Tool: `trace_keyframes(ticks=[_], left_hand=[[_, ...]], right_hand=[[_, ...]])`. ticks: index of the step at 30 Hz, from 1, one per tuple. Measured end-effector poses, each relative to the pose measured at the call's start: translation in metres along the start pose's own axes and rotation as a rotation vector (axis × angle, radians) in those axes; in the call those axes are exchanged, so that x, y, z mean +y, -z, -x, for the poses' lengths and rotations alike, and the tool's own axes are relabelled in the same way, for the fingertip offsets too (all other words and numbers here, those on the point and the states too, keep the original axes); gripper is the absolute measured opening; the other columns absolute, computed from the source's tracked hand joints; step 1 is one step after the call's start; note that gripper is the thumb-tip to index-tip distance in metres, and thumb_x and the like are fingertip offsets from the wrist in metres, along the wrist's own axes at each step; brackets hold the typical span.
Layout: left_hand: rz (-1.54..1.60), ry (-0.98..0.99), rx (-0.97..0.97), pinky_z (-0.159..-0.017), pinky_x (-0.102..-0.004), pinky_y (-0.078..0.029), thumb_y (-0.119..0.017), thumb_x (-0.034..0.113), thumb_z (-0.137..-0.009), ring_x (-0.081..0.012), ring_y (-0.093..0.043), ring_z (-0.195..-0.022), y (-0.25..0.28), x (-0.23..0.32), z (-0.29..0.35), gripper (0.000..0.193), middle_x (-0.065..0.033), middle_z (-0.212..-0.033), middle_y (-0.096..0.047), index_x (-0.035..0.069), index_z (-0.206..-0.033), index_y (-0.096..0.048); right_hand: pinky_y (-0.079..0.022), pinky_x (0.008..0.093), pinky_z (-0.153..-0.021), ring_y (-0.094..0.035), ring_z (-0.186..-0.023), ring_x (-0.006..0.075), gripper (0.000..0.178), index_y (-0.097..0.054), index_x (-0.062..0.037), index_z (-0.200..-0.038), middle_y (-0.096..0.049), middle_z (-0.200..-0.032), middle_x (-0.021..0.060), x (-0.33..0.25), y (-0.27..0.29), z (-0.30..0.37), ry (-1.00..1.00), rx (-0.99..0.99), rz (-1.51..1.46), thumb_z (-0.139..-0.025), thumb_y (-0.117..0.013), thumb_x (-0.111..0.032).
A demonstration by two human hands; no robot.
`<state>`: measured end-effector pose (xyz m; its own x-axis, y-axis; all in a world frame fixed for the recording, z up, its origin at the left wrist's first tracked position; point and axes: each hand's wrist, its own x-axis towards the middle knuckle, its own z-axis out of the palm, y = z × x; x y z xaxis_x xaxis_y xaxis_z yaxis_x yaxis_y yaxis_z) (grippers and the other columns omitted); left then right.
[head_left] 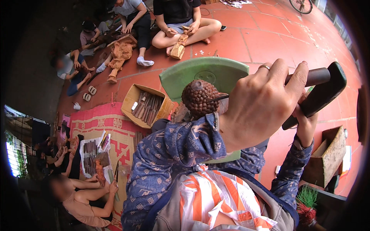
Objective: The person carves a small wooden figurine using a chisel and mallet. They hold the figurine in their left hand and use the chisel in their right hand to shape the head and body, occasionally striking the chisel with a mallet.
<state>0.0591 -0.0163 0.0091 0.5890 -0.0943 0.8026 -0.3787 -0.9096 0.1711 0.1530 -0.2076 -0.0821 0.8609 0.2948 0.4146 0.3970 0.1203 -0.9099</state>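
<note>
Left of the hands, the dark carved head already has rounded knobs over its visible crown; its lower part is hidden, so what remains cannot be told. The left hand grips a dark-handled tool, apparently mid-carving; farther right, the right hand grips a black block.

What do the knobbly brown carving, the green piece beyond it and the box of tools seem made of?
Knobbly carving: probably wood, dark brown with a soft sheen, though no grain is clear. Green piece: likely moulded plastic; smooth, evenly coloured. Box: apparently cardboard, matte tan with thin walls.
</note>
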Motion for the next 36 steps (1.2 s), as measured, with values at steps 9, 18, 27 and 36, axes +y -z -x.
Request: trace_keyframes(ticks=[9, 18, 27, 36], left_hand=[[-0.017, -0.224, 0.058, -0.053, -0.0261, -0.048, -0.061, 0.020, -0.074, -0.0174, -0.058, -0.067, 0.002, 0.007, 0.006, 0.034, -0.0052, -0.074, -0.052, 0.003, -0.104, -0.066], [0.018, -0.191, 0.078, -0.049, -0.0277, -0.048, -0.061, 0.020, -0.076, -0.0179, -0.057, -0.057, 0.005, 0.007, 0.006, 0.038, -0.0062, -0.076, -0.051, 0.002, -0.109, -0.064], [0.094, -0.192, 0.169, -0.047, -0.0284, -0.048, -0.061, 0.016, -0.074, -0.0184, -0.057, -0.057, 0.000, 0.000, 0.006, 0.044, -0.0077, -0.079, -0.051, 0.002, -0.116, -0.061], [0.225, -0.141, 0.284, -0.046, -0.0277, -0.048, -0.064, 0.015, -0.072, -0.0187, -0.056, -0.060, 0.005, -0.003, 0.000, 0.050, -0.0068, -0.077, -0.049, 0.001, -0.120, -0.059]], right_hand=[[-0.048, 0.0315, -0.086, -0.060, -0.096, 0.0175, 0.037, -0.055, 0.0011, -0.115, -0.062, -0.105, 0.0076, 0.022, 0.017, 0.019, 0.009, 0.089, -0.040, -0.079, -0.067, 0.002], [-0.048, 0.0303, -0.084, -0.060, -0.094, 0.0167, 0.039, -0.056, 0.0018, -0.116, -0.063, -0.104, 0.0074, 0.013, 0.014, 0.026, 0.095, 0.073, -0.002, -0.079, -0.067, 0.005], [-0.045, 0.0244, -0.065, -0.056, -0.075, 0.0113, 0.029, -0.057, 0.0017, -0.110, -0.061, -0.089, 0.0052, -0.007, 0.010, 0.022, 0.096, 0.082, 0.070, -0.082, -0.064, 0.003], [-0.041, 0.0245, -0.059, -0.050, -0.070, 0.0090, 0.017, -0.054, -0.0011, -0.096, -0.053, -0.083, 0.0034, -0.049, 0.010, 0.000, 0.181, 0.049, 0.116, -0.083, -0.064, 0.002]])
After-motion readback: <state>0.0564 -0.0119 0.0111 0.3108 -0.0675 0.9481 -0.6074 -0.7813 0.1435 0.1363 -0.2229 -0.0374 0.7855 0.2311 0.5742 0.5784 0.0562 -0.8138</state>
